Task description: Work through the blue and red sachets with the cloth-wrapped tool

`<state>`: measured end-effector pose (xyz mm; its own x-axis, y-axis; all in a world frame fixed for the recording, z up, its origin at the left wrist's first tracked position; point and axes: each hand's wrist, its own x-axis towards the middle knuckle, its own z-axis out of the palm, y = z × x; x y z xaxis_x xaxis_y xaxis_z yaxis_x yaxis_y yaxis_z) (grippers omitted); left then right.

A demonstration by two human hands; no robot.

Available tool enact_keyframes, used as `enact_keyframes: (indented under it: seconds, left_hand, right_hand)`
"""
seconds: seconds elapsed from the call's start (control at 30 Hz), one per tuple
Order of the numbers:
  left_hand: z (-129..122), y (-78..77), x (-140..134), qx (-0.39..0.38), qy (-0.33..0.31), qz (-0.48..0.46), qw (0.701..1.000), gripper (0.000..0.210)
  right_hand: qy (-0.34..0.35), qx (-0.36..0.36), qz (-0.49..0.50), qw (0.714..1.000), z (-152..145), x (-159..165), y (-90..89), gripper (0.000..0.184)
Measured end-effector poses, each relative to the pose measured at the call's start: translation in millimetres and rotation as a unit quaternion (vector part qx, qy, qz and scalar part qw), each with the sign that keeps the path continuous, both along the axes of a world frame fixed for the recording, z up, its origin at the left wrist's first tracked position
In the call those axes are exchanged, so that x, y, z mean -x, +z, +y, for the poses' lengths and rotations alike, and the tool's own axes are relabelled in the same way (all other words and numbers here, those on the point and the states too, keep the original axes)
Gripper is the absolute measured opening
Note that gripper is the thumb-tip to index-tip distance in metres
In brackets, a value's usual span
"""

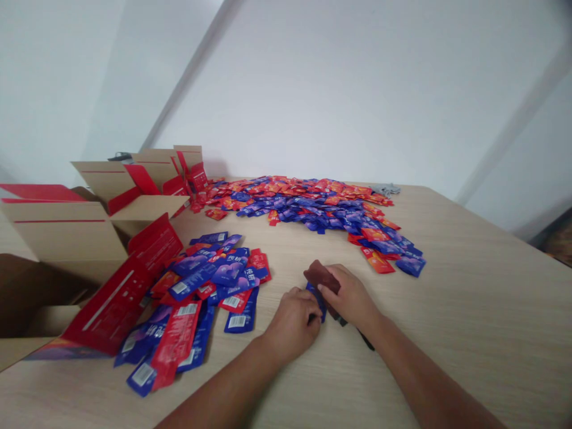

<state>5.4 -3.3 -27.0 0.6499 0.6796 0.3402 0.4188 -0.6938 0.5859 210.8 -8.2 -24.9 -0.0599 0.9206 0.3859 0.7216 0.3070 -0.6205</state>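
Left hand [292, 319] curled against a blue sachet [315, 292], lower centre of frame, its grip unclear, right hand [353, 298] closed around a brown object [322, 277] beside it, mixed sachet pile [210, 277] centre-left, open cartons [67, 235] left, long sachet heap [308, 205] mid-frame

Cartons [67, 235] are standing in a row along the left side of the table [469, 328], running from the foreground back towards the wall [357, 89]. A near pile [232, 271] of packets is lying just right of the closest carton, some packets resting upon others. Behind it, a far heap [308, 205] of packets is stretching across the table before the wall, its right end curving nearer. A small bundle [388, 189] is lying beside the heap's back right part. Right of the near pile, the left hand [290, 319] and right hand [353, 298] are sitting side by side, a single packet [322, 308] lying between them.
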Motion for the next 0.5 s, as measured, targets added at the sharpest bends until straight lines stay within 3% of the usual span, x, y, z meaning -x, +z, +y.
enact_keyframes:
  seconds: [0.07,0.13,0.33,0.5]
  left_hand:
    - [0,-0.9,0,-0.002,0.001,-0.007,1.000,0.020]
    - [1,-2.1,0,-0.002,-0.005,-0.015,1.000,0.021]
    - [0,-2.2,0,0.004,-0.015,-0.025,1.000,0.024]
    - [-3,3.5,0,0.019,-0.035,-0.019,0.999,0.025]
  right_hand:
    - [0.050,-0.001,0.000,0.999,-2,3,-0.6,0.040]
    - [0.057,0.005,-0.005,0.998,-2,5,-2.2,0.039]
    - [-0.083,0.040,-0.028,0.995,8,-9,-5.4,0.037]
    - [-0.119,0.058,-0.055,0.990,10,-16,-5.4,0.034]
